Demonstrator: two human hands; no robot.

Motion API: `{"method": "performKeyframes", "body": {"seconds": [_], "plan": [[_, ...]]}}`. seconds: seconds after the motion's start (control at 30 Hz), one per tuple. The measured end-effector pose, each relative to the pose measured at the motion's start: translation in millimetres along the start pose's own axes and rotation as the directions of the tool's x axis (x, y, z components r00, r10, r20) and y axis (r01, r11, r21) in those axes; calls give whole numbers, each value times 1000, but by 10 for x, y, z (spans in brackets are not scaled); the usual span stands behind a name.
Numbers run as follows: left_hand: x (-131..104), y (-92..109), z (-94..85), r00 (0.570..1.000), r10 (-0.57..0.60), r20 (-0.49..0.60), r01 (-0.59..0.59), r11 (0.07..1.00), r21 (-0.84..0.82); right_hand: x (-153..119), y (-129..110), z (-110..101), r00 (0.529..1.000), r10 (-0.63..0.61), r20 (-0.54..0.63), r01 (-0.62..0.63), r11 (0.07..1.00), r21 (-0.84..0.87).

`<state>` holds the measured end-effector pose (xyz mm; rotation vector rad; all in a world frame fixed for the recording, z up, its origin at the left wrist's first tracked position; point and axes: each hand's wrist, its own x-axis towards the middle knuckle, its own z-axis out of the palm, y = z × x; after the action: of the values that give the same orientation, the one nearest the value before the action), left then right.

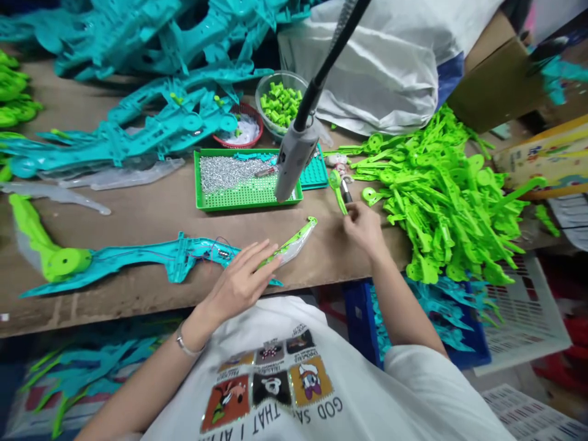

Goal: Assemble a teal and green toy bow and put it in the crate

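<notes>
the left hand (245,272) lies open across the right end of a long turquoise frame (133,258) on the table (151,214). beyond, the right hand (365,228) curls at a green lever (340,195) and dark-handled tool (346,192); whether it grips either, i cannot tell. farther sits a green tray (257,196) of screws (225,171).

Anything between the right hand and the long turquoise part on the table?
Yes: the left hand covers the near end of the turquoise part, and a green arm juts from beneath it toward the right hand. Nothing else visible stands between them.
</notes>
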<state>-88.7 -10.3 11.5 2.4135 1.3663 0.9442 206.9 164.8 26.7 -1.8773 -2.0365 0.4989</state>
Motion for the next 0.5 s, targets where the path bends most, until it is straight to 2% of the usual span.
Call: {"method": "performKeyframes", "body": {"seconds": [0.07,0.1,0.13,0.2,0.27,0.3,0.33,0.37,0.4,0.5], "plan": [[89,100,-44,997,2,-77,-3,1000,-10,-216,22,-269,984,30,177,-79,957,279],[145,147,-60,995,-3,-95,3,1000,-3,-318,10,-390,943,16,332,-152,909,389],[206,188,-68,996,-15,-88,17,1000,13,-408,-21,-488,869,-20,494,-231,868,440],[324,237,-57,999,-40,-16,41,997,58,-526,-123,-592,667,-117,736,-352,821,449],[406,243,-21,998,-18,67,12,996,89,-549,-237,-578,476,-208,854,-407,809,424],[425,233,-4,996,2,90,-11,995,100,-530,-280,-546,413,-238,879,-425,804,417],[427,218,6,995,23,96,-34,993,113,-496,-308,-512,381,-254,889,-441,795,416],[413,201,7,996,30,89,-42,991,130,-455,-319,-484,384,-255,887,-456,784,422],[385,187,-3,997,22,80,-34,988,148,-413,-314,-465,421,-244,874,-468,766,440],[263,189,-59,997,-56,53,46,984,171,-326,-239,-450,617,-179,766,-469,698,541]]}}
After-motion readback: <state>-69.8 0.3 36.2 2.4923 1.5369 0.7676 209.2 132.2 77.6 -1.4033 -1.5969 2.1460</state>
